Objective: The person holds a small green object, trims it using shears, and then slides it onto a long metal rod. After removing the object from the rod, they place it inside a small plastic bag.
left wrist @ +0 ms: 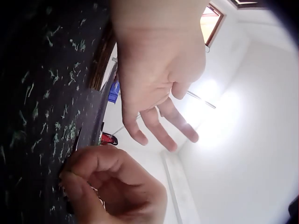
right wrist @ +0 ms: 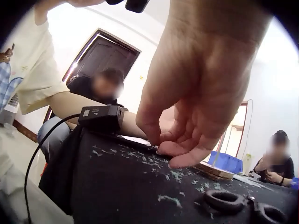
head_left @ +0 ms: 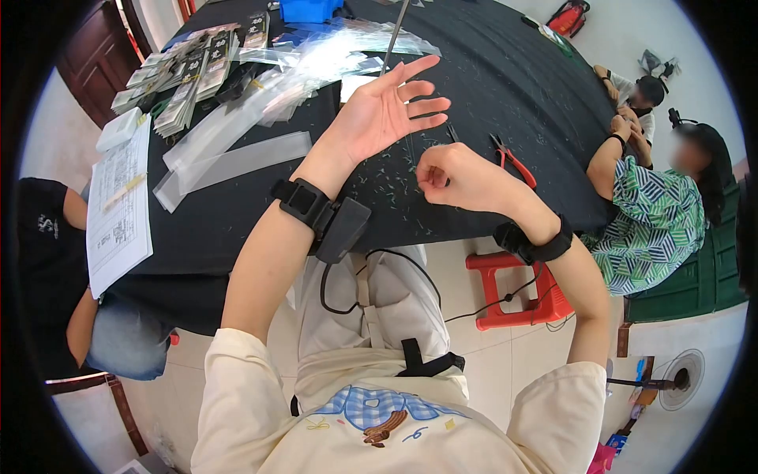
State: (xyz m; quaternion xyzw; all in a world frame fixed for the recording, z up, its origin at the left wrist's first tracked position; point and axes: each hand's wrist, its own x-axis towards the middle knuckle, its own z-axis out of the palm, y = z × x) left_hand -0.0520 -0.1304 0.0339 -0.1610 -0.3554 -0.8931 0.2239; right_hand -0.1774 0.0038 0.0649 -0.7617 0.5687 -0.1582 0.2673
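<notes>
My left hand (head_left: 387, 110) is raised over the black-covered table (head_left: 489, 87), palm turned up and fingers spread, with nothing on it. Close to its right, my right hand (head_left: 467, 178) hovers near the table's front edge. Its fingers are curled, and the thumb and index tips meet in the left wrist view; no object shows between them. Small green scraps (left wrist: 56, 140) litter the cloth below both hands. Red-handled pliers (head_left: 517, 164) lie just beyond the right hand. Black-handled scissors (right wrist: 226, 201) show on the table in the right wrist view.
Bundles of printed cards (head_left: 209, 67) and clear plastic sleeves (head_left: 245, 162) cover the table's left, near a blue bin (head_left: 308, 9). Written sheets (head_left: 118, 209) hang over the left edge. People sit left and right. A red stool (head_left: 513, 292) stands below.
</notes>
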